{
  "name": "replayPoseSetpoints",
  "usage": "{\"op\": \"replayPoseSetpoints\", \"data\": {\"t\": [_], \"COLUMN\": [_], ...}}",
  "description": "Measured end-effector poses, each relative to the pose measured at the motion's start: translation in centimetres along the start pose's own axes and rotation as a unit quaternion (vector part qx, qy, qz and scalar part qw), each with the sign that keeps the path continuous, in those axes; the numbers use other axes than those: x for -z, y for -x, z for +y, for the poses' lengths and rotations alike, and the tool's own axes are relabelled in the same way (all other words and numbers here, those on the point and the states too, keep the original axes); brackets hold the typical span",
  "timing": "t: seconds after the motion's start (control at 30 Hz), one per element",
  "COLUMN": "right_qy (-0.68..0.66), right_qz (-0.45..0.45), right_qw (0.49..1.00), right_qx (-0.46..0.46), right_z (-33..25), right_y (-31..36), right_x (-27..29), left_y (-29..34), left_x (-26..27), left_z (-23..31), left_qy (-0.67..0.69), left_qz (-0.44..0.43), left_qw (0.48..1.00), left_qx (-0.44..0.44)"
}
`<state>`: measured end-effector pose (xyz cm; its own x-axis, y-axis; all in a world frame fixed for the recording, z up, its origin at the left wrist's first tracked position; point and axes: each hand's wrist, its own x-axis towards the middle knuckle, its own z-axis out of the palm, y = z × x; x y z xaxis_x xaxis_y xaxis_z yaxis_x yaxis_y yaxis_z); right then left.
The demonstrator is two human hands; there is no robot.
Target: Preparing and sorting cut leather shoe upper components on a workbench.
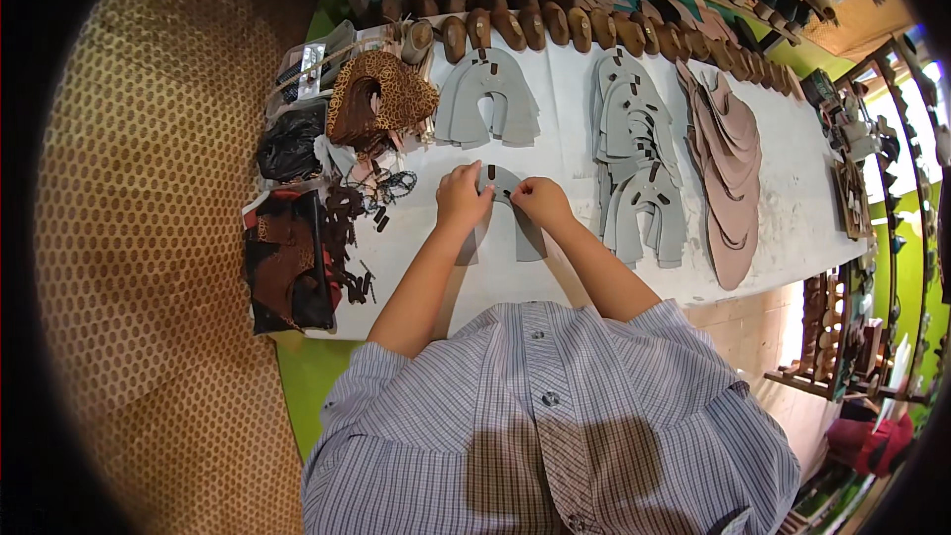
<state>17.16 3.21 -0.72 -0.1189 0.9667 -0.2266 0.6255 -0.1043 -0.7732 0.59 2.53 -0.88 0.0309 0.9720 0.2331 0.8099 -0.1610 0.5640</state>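
A grey horseshoe-shaped shoe upper (530, 238) lies on the white table in front of me, its curve facing away. My left hand (464, 200) grips its upper left side, thumb on the face and fingers near the outer edge. On the right side of the curve, my right hand (543, 204) pinches a small dark strip (508, 194) between thumb and forefinger, close against the upper. Another dark brown tab (491, 171) sits at the top of the curve, between my hands. My fingertips partly hide the upper.
Stacked grey uppers (461, 104) lie beyond my hands, with more grey stacks (619, 104) to the right. Farther right are overlapping pinkish-beige pieces (728, 168). Leopard-print pieces (381, 89), dark strips (345, 218) and a black box (319, 267) crowd the left. Brown shoe lasts (555, 25) line the back.
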Motion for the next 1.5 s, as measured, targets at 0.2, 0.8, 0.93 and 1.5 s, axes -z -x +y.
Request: {"op": "replayPoseSetpoints", "data": {"t": [0.2,0.8,0.93,1.5], "right_qy": [0.038,0.088,0.078,0.224], "right_qz": [0.005,0.06,0.053,0.106], "right_qw": [0.999,0.993,0.995,0.932], "right_qx": [-0.013,0.053,0.03,0.264], "right_z": [-0.1,-0.2,-0.4,1.0], "right_y": [-0.2,0.9,0.7,2.7], "right_x": [0.2,-0.7,-0.7,-1.0], "left_y": [-2.5,-5.4,-5.2,-4.9], "left_x": [0.2,-0.2,0.0,-0.6], "left_z": [-0.2,-0.8,-0.6,-0.8], "left_qy": [-0.003,0.069,0.059,0.028], "left_qz": [-0.135,-0.361,-0.357,-0.352], "left_qw": [0.989,0.922,0.926,0.933], "left_qx": [0.056,0.122,0.108,0.077]}}
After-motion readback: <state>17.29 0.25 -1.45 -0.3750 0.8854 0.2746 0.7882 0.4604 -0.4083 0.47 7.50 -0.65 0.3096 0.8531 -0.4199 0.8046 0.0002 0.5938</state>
